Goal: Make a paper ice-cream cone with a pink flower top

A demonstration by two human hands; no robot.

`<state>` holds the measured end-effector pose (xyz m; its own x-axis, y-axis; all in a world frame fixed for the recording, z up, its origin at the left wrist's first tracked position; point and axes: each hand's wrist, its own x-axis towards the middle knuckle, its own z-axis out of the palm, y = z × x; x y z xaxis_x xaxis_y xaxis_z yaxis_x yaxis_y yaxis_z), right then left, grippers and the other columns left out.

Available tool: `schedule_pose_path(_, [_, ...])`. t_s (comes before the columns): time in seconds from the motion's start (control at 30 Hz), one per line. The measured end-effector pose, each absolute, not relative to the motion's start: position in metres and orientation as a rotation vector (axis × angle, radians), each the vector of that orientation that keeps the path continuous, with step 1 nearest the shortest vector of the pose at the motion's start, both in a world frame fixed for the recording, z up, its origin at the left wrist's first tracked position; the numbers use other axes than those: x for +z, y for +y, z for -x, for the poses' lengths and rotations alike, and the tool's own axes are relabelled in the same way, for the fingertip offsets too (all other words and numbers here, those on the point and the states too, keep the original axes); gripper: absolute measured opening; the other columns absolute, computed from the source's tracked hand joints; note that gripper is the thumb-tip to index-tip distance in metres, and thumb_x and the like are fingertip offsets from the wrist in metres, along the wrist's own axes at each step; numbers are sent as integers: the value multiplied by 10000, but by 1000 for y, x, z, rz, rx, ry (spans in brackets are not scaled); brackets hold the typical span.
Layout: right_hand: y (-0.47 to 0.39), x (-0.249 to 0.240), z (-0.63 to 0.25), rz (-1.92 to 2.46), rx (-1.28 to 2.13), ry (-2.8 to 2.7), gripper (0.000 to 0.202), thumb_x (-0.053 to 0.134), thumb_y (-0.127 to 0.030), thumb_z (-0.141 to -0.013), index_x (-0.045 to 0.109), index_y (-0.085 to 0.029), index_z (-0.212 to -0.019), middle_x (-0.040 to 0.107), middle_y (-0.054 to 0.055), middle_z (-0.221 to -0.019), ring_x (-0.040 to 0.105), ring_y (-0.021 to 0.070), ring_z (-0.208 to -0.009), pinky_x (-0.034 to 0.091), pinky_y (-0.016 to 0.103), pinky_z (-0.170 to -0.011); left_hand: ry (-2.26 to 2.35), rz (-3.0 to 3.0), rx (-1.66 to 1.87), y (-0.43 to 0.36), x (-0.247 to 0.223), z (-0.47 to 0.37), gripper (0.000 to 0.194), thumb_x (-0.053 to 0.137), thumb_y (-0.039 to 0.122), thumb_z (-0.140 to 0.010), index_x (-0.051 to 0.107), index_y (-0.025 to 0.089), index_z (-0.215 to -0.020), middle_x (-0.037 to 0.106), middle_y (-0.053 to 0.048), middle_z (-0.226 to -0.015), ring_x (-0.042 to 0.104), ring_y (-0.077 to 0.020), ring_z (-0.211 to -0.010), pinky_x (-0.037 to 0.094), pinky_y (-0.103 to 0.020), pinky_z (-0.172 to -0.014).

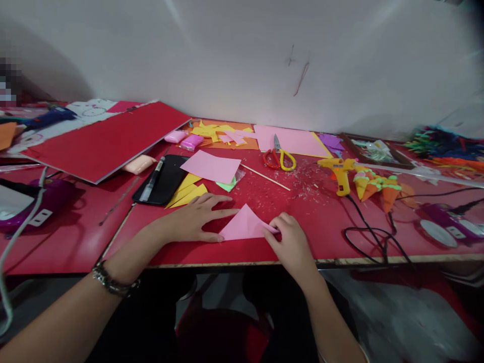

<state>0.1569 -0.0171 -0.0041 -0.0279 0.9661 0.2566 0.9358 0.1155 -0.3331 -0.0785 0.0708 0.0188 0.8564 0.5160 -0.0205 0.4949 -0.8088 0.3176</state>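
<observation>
A long red-topped table (pixel 234 254) with a worn, pale front edge is the main furniture, a seam crossing its top. Directly behind the table rises a smooth, plain grey-white wall (pixel 234 60), bearing a thin, reddish hanging strand (pixel 301 79) and, higher above the table, soft pale streaks of light. Below the table lie a dull grey floor (pixel 408 322) and a dark red seat (pixel 223 335), both dimly lit.

Folded pink sheet (pixel 244 227) is smooth, matt paper; red tabletop (pixel 321 232) shows slight gloss; scissor blades (pixel 277 143) metal, glue gun (pixel 342 177) plastic.
</observation>
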Motion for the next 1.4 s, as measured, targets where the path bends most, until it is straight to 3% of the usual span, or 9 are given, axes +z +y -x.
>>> schedule_pose_path(0.17, [-17,-4,-154,1896,68,-1989,201,451,-249,-804,444,-187,-613,489,25,-706,429,146,-676,333,263,-627,732,-2691,141,67,21,76,697,507,428,-757,148,322,-1345,185,-47,-1412,240,-243,-1250,254,-383,-997])
schedule_pose_path(0.33, [-17,-2,-151,1928,34,-1995,200,441,-249,-813,454,-187,-624,500,38,-723,437,156,-684,338,271,-625,553,-2753,121,64,15,74,504,425,337,-825,278,332,-1307,240,-3,-1409,186,-207,-1292,176,-397,-1037])
schedule_pose_path(0.53, [-16,-3,-153,1936,-10,-1974,212,431,-272,-818,458,-192,-624,496,40,-722,443,157,-680,343,273,-623,581,-2725,163,64,12,75,455,452,335,-813,371,327,-1260,254,1,-1401,191,-201,-1293,195,-390,-1038])
schedule_pose_path(0.67, [-15,-4,-155,1942,-3,-1983,207,436,-280,-817,461,-191,-632,498,40,-723,441,159,-684,344,274,-631,576,-2747,155,61,14,73,409,405,335,-836,401,297,-1243,307,-16,-1380,238,-192,-1275,203,-394,-1034])
schedule_pose_path(0.8, [-15,-4,-154,1960,-15,-2005,194,452,-285,-812,469,-186,-647,504,48,-739,443,164,-693,342,280,-635,720,-2799,250,51,12,62,335,370,333,-851,504,185,-1119,406,-81,-1310,354,-198,-1198,274,-366,-1001])
schedule_pose_path(0.97, [-15,-4,-152,1948,-58,-2011,197,438,-289,-818,486,-186,-656,509,56,-751,447,169,-693,342,284,-633,813,-2968,311,38,10,51,417,368,174,-837,373,219,-1251,268,-84,-1391,282,-232,-1243,247,-404,-1003])
schedule_pose_path(1.07, [-15,-4,-152,1960,-57,-2019,196,438,-292,-819,492,-185,-664,517,57,-758,453,173,-706,348,287,-647,675,-3005,185,35,12,47,537,339,75,-819,274,298,-1304,238,-13,-1410,203,-175,-1286,205,-362,-1030])
schedule_pose_path(1.17, [-15,-3,-153,1964,-52,-2025,182,449,-272,-814,494,-184,-662,525,57,-761,457,173,-709,351,286,-650,585,-2957,40,35,13,46,580,328,80,-831,190,349,-1325,287,42,-1389,186,-123,-1292,185,-315,-1040])
schedule_pose_path(1.4, [-14,-1,-152,1990,-49,-2018,183,448,-265,-817,503,-179,-665,531,53,-760,461,167,-711,356,279,-645,583,-2965,-12,38,10,46,575,372,107,-834,205,369,-1318,241,18,-1409,116,-157,-1309,193,-331,-1038])
